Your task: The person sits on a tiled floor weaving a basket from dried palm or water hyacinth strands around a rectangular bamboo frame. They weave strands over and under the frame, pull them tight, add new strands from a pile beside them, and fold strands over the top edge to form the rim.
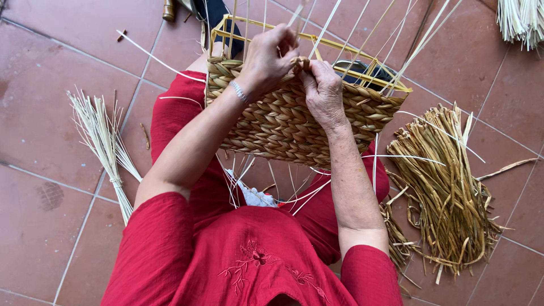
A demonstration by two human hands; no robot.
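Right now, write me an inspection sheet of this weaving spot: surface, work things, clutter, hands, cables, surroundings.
Surface: reddish tiled floor with pale grout lines.
Work things: half-woven straw basket on a yellow frame, resting on the lap; pale upright strands rise from its rim.
Clutter: pile of dried rush on the right; tied bundle of pale stalks on the left; loose scraps around.
Hands: left hand, wearing a bracelet, and right hand both grip the braid at the rim.
Cables: nothing seen.
Surroundings: more pale straw at the top right corner; red clothing below.
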